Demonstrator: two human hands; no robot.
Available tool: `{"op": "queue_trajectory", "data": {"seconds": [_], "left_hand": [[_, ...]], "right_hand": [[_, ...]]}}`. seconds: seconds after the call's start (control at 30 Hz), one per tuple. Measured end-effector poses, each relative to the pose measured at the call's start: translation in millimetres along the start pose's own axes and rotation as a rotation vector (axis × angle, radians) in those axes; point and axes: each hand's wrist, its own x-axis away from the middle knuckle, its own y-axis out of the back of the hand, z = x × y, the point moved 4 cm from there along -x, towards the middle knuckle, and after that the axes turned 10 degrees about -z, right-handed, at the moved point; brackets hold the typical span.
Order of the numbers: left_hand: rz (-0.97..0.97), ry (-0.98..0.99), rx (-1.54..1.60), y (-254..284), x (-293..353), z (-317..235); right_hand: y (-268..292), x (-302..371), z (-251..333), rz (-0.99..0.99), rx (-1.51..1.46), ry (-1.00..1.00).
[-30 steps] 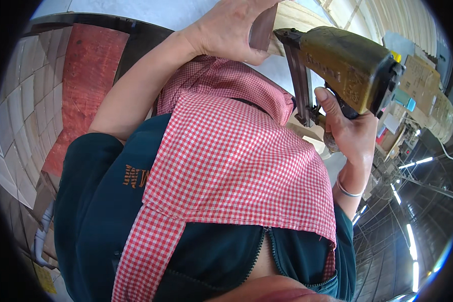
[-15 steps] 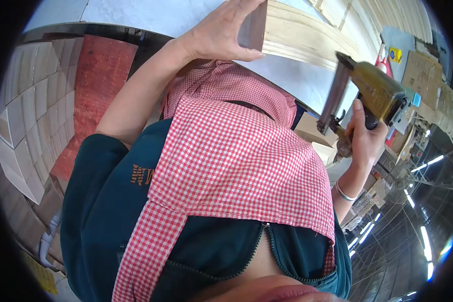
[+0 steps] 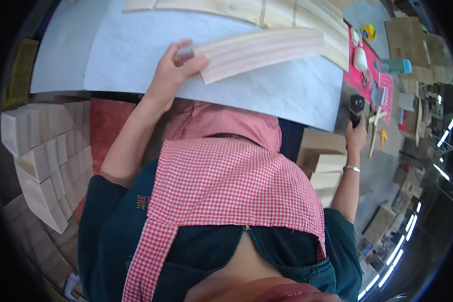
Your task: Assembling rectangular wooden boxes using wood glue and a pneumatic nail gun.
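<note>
My left hand (image 3: 173, 73) grips the left end of a pale wooden board (image 3: 261, 53), its thumb against the near corner and its fingers behind. The board looks slightly blurred and lies slanted over the white tabletop (image 3: 121, 55). Off the table's right end, my right hand (image 3: 356, 137) is closed around a nail gun (image 3: 357, 104). Only the gun's dark end shows clearly; the remainder is foreshortened or hidden.
Several wooden strips (image 3: 226, 9) lie along the table's far side. Stacked pale wooden boxes (image 3: 45, 146) and a red panel (image 3: 113, 123) stand left below the table. To the right are a white bottle (image 3: 360, 59), a teal object (image 3: 398, 65) and cardboard boxes (image 3: 407, 43).
The nail gun has swung down and right, away from the wooden pieces. My left hand has moved left and nearer, now on the board's end. More tabletop shows as the view shifted.
</note>
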Motion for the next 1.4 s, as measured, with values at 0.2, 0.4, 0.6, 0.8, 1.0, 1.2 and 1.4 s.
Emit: {"op": "queue_trajectory", "data": {"seconds": [0.2, 0.4, 0.6, 0.8, 1.0, 1.2, 1.4], "left_hand": [[0.034, 0.723, 0.621, 36.9, 42.0, -4.8], [-0.042, 0.588, 0.019, 60.6, 44.1, -3.0], [-0.203, 0.156, -0.362, 70.8, -3.7, -22.6], [-0.093, 0.197, -0.297, 17.0, -18.1, -29.6], [-0.06, 0.237, -0.356, 11.9, -29.6, -17.5], [-0.021, 0.186, -0.337, 3.2, -35.5, -16.6], [-0.073, 0.126, -0.25, 3.2, -30.0, -20.9]], "right_hand": [[-3.5, 23.1, 40.8, 0.021, -0.053, -0.01], [-6.3, 26.3, 36.1, -0.137, -0.294, -0.037], [18.0, 29.1, 117.9, -0.109, -0.813, -0.175], [48.0, 98.8, 303.7, 0.501, -1.284, 0.116], [48.6, 117.8, 357.3, 0.547, -1.302, 0.229], [61.6, 117.2, 370.1, 0.45, -1.228, 0.387], [72.2, 119.7, 369.0, 0.37, -1.28, 0.368]]}}
